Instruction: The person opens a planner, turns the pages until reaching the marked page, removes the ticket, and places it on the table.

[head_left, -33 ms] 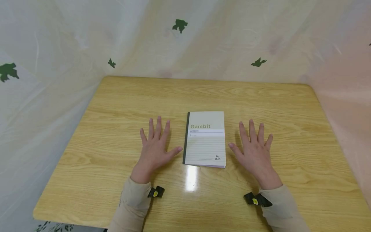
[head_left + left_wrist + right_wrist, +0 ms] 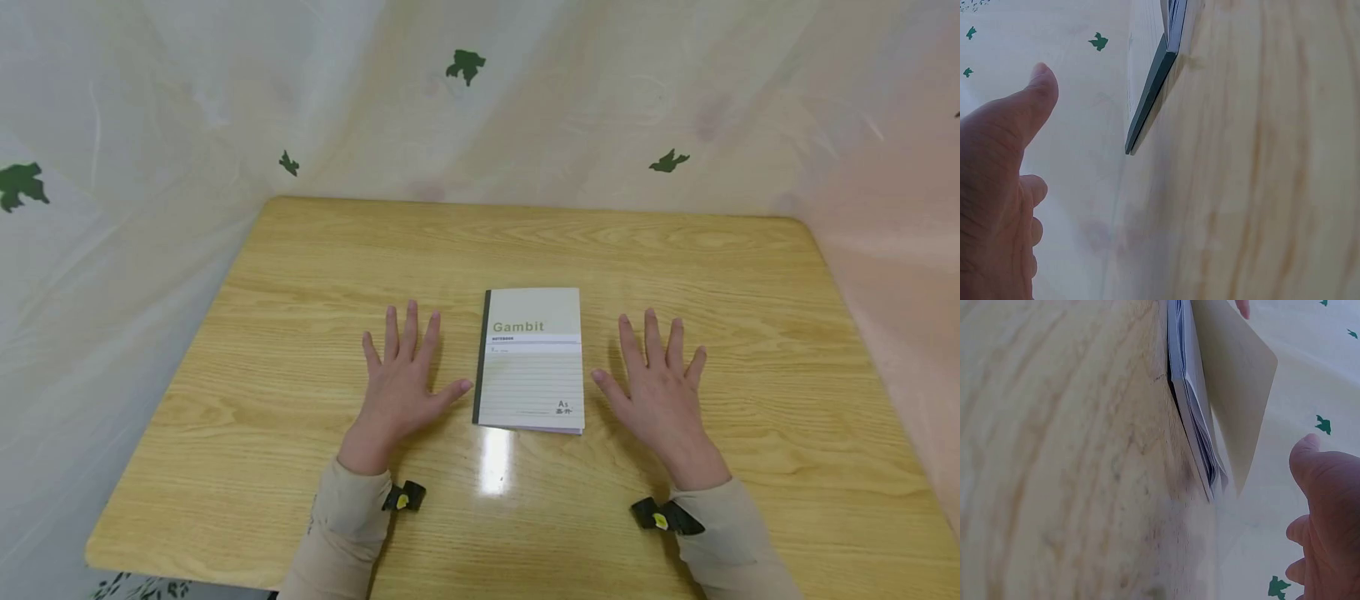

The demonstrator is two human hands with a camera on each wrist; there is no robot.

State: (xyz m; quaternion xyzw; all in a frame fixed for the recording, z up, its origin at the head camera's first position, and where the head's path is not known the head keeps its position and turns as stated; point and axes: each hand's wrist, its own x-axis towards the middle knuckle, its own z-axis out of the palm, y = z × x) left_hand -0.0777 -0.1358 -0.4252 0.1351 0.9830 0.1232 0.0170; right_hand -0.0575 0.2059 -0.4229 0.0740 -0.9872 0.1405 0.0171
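A white notebook [image 2: 531, 375] with a dark spine and "Gambit" on its cover lies near the middle of the table, its spine toward my left. To its left is my left hand [image 2: 401, 396], fingers straight and spread, the thumb close to the spine but apart from it. My right hand [image 2: 660, 396] is spread the same way on the other side, its thumb just off the right edge. Neither hand holds anything. From the right wrist, the notebook's cover [image 2: 1235, 381] shows lifted a little off the pages. In the left wrist view the dark spine [image 2: 1152, 94] is seen.
The wood-grain table [image 2: 525, 242] has rounded corners. Behind it and at both sides hangs a pale curtain [image 2: 555, 108] with green bird shapes. Black bands with yellow marks sit at both wrists. A bright reflection lies on the tabletop below the notebook.
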